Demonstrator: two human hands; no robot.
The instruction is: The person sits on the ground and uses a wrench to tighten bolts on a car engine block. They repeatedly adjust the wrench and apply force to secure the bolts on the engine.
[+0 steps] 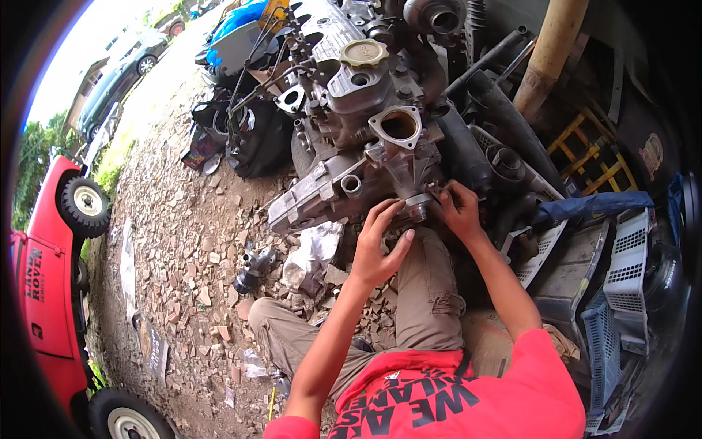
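Observation:
In front of me stands a greasy metal engine (351,110) with a yellowish filler cap on top. A round pulley hub (417,206) sticks out at its near lower end, below a flanged opening (398,127). My left hand (380,249) is at the hub's left side, thumb and fingers apart, fingertips close to the metal. On the hub's right, my right hand (462,214) has its fingers curled in and pinched against the engine. Whatever lies between those fingertips is hidden or too small to name.
Broken tile pieces cover the ground, with a loose metal housing (256,269) and a white rag (313,252) on it. Plastic crates (627,256), dark pipes and a bamboo post (550,62) crowd the right. A red vehicle (51,293) stands far left.

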